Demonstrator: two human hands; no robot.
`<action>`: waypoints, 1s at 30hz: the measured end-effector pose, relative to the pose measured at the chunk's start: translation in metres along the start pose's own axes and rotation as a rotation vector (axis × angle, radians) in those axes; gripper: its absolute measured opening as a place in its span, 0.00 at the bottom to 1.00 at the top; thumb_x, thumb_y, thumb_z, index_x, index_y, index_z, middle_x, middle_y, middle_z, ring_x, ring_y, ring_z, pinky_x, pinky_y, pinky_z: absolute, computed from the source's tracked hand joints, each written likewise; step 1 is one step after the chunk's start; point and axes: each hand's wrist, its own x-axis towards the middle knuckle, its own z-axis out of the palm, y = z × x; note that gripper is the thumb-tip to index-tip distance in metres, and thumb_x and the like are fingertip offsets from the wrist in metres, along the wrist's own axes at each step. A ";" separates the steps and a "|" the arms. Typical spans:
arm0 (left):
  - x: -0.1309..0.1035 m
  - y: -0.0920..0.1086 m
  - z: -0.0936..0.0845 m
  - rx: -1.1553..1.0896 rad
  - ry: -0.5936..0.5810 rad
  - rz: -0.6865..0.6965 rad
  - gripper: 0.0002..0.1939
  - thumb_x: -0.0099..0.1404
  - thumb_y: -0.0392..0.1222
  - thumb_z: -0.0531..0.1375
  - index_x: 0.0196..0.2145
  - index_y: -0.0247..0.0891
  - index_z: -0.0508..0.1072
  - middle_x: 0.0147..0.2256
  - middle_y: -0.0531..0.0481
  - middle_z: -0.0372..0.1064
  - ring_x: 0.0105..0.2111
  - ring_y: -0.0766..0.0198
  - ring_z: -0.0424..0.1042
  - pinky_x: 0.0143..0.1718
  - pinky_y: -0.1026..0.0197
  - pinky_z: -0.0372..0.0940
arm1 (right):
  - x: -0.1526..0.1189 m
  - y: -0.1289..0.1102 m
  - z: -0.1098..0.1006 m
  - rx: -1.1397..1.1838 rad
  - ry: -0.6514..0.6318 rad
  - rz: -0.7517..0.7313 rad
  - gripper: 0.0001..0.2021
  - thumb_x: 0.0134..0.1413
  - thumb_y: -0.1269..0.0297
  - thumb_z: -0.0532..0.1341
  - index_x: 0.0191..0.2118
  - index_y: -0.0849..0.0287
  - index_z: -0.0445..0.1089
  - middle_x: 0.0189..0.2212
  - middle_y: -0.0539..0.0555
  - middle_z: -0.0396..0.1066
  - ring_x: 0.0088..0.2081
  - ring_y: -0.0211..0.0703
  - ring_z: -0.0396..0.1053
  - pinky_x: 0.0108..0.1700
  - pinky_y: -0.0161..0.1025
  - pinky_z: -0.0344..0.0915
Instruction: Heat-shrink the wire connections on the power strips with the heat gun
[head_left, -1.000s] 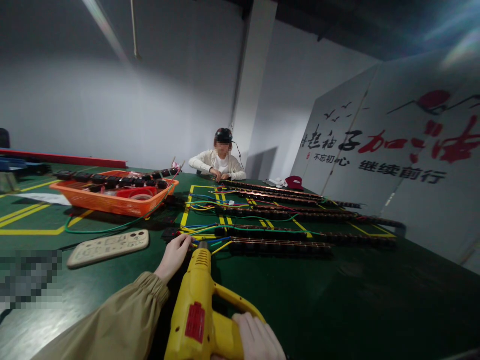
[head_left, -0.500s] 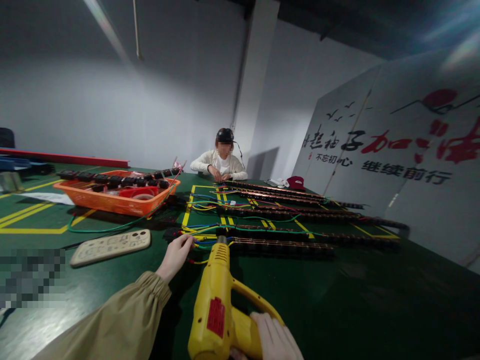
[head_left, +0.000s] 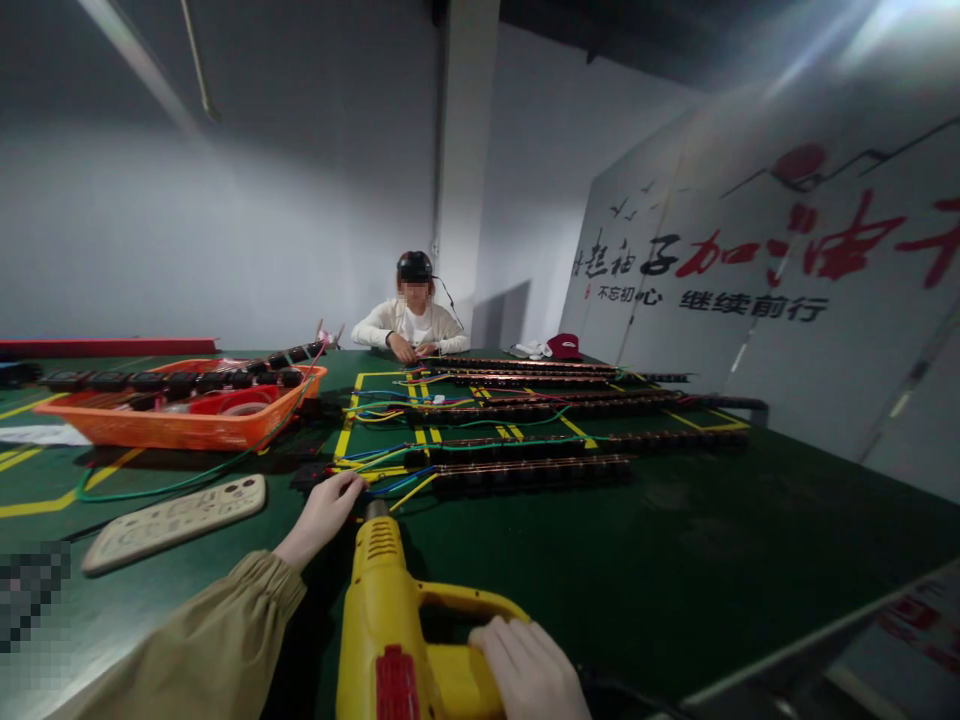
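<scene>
My right hand (head_left: 529,665) is wrapped round the handle of a yellow heat gun (head_left: 386,610) at the bottom centre. The gun's metal nozzle points away from me, just right of my left hand (head_left: 326,510). The left fingertips are pinched together on thin wires (head_left: 401,483) beside a black connector block (head_left: 311,477). Blue, yellow and green wires run from there to the nearest long black strip (head_left: 532,475). More black strips with copper-coloured lines lie behind it.
An orange basket (head_left: 187,430) with black parts and red items stands at the left. A phone in a patterned case (head_left: 176,522) lies before it. Across the green table (head_left: 750,540) sits a person (head_left: 412,325) in white. A dark red cap (head_left: 564,347) lies at the back.
The view has turned to the right, so most things sit further left. The gun's nozzle has come lower and closer to my left hand, and the yellow wire beside it shows more.
</scene>
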 end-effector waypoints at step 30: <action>0.091 0.132 0.014 0.616 -0.026 0.649 0.20 0.64 0.50 0.53 0.52 0.43 0.62 0.54 0.48 0.58 0.48 0.57 0.67 0.43 0.61 0.64 | 0.001 -0.011 0.017 -0.085 0.279 0.051 0.17 0.58 0.74 0.41 0.27 0.57 0.63 0.19 0.48 0.58 0.20 0.38 0.56 0.25 0.38 0.50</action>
